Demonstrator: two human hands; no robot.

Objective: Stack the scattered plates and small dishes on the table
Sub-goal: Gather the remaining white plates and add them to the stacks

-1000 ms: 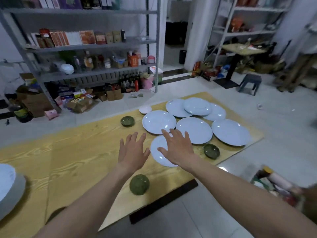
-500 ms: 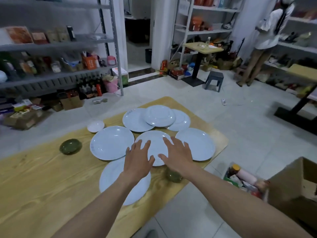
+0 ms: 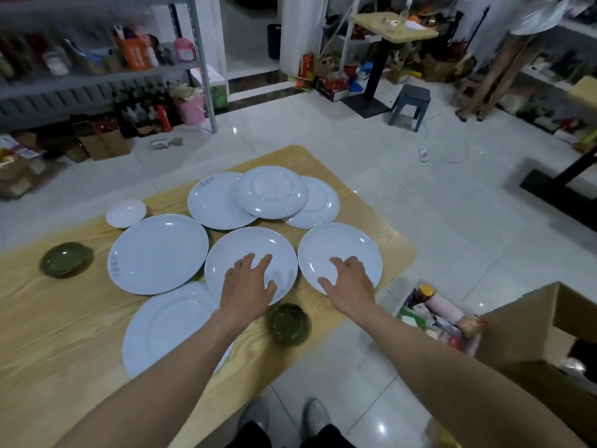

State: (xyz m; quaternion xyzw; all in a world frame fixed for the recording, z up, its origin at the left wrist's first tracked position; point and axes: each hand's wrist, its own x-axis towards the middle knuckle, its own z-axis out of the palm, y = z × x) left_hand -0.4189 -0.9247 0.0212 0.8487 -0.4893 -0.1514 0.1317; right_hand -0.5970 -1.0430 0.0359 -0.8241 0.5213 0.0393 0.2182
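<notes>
Shelves (image 3: 97, 76) full of stuff stand at the back of the room, and a wood table (image 3: 48, 318) is in front of me. Seven white plates lie on it, close together. Three at the far end overlap, and the top plate (image 3: 271, 192) there is upside down. My left hand (image 3: 247, 286) is wide, fingers straight, over the middle plate (image 3: 245, 244). My right hand (image 3: 347, 286) is wide too, over the right plate (image 3: 339, 244), which sits near the table's edge. Neither hand holds anything, and I cannot tell if they press down or just hover. A big plate (image 3: 158, 253) lies to the left, and the near plate (image 3: 161, 324) is partly under my left arm. The near green dish (image 3: 289, 323) is just beside my left wrist, the far green dish (image 3: 66, 260) is off to the left, and a white dish (image 3: 126, 213) sits at the back. I think the plates are hard, smooth and slippery, and would break on the floor (image 3: 420, 237). They lie flat, so I should slide my fingers under a rim, put my thumb on top, and lift gently. The dishes look light and should go on last.
</notes>
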